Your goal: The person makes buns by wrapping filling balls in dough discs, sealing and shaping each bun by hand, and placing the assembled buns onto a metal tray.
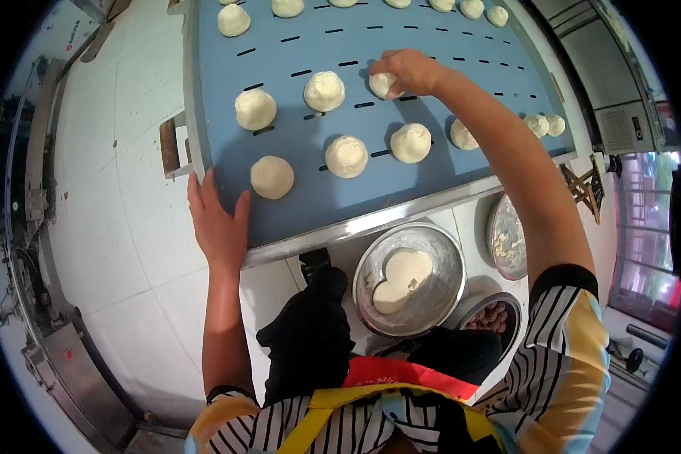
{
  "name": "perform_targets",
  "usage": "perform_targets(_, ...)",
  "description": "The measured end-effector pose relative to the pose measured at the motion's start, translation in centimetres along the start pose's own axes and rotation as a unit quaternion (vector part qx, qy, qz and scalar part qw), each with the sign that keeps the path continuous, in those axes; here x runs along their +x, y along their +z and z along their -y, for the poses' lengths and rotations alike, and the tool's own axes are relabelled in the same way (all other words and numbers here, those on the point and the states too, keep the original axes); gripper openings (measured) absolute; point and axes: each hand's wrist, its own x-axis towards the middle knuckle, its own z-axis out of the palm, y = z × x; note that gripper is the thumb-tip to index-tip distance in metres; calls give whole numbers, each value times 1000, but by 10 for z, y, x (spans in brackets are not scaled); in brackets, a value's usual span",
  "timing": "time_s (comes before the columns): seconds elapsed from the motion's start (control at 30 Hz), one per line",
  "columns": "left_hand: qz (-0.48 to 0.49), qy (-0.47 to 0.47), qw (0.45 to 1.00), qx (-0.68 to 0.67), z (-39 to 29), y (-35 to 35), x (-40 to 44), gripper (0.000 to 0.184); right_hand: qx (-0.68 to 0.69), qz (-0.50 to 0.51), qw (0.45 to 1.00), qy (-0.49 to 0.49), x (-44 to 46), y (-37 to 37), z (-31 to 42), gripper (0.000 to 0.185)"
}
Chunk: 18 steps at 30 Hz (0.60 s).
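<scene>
Rows of pale dough balls sit on a blue slotted tray (318, 208) with a metal edge. My right hand (410, 72) reaches over the tray, its fingers curled round a dough ball (381, 85) that still touches the blue surface. Part of that ball is hidden under the fingers. At the tray's near left corner rests my left hand (219, 219), fingers apart and holding no dough. Just right of its thumb lies another dough ball (272, 177). Two more dough balls, one (346, 157) and another (411, 143), continue the near row.
Below the tray, a metal bowl (450, 303) holds pale dough pieces. Beside it stands a container (516, 310) of dark reddish lumps, and a floury metal basin (499, 216) is partly under the tray. Metal equipment (76, 378) lines the left side. A wooden handle (169, 145) juts from the tray's left.
</scene>
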Motion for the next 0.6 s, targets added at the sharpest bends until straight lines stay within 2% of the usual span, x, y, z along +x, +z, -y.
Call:
perform_targets(0.23,-6,7,1000,-6,2,2,0,60,-22,3,999,-48,-2,6,-1,61)
perform_targets(0.33,-12,13,1000,-17,3,2,0,60,-55,67,996,22,-8,-15,20,67)
perform_targets(0.43,-18,23,999,-34,5,2,-2,59,-15,-11,990,141,-10,-24,39,72)
perform_targets(0.53,-19,32,999,-37,4,1,-1,58,-27,72,984,158,11,-9,31,70)
perform_targets(0.6,-19,28,999,-36,5,2,-1,57,-32,66,991,114,11,-8,25,68)
